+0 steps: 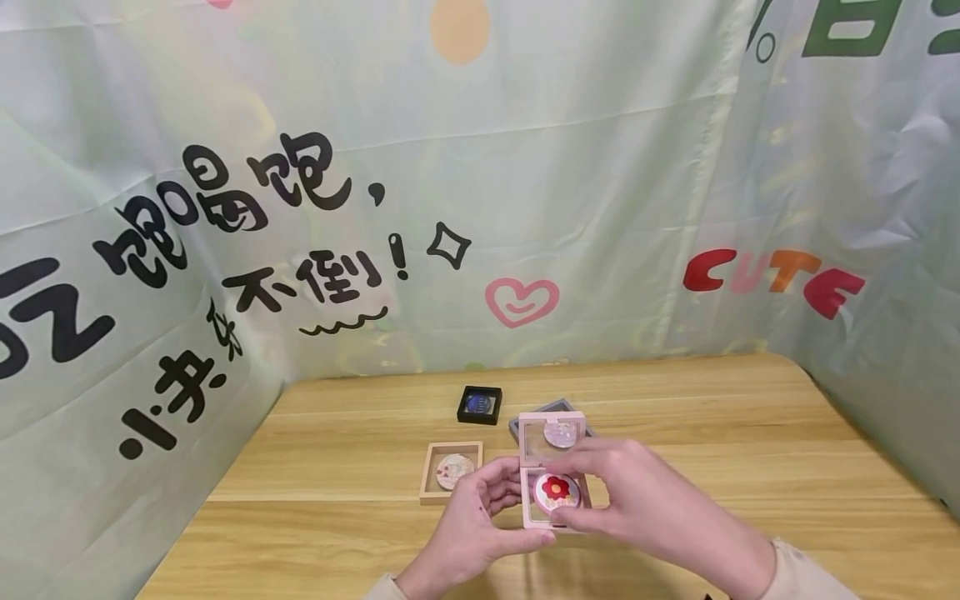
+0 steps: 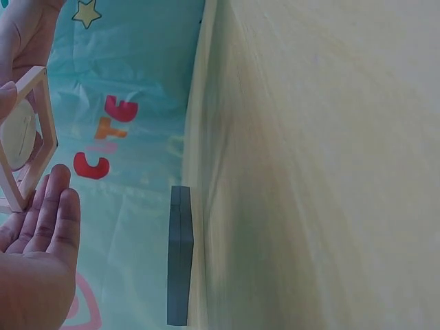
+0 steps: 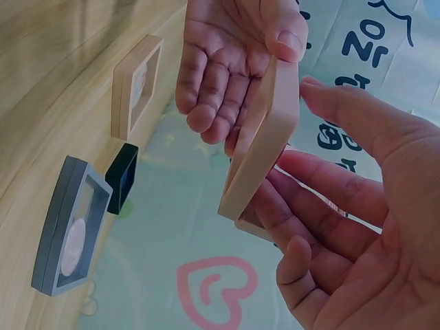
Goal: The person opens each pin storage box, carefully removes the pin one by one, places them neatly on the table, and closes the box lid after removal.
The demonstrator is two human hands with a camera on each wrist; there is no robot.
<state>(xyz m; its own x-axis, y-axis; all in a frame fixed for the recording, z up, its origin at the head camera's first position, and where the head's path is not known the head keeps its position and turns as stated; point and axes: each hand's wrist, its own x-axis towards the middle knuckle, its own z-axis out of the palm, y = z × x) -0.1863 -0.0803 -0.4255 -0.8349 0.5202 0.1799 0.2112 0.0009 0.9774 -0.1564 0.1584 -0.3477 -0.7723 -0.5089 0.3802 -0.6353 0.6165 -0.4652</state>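
A pink display case stands unfolded over the table, its two clear-film halves one above the other. My left hand grips its lower half by the left side, thumb along the bottom edge. In the right wrist view the left thumb lies on a corner of the case, its other fingers extended beside it. A round badge with a red flower is at the lower half. My right hand pinches this badge, thumb below and fingers above. The badge's pale disc shows edge-on in the left wrist view.
On the wooden table, a tan case with a pale badge sits left and a black case farther back. A grey case lies behind the pink one, its badge visible through the film. Printed cloth surrounds the table.
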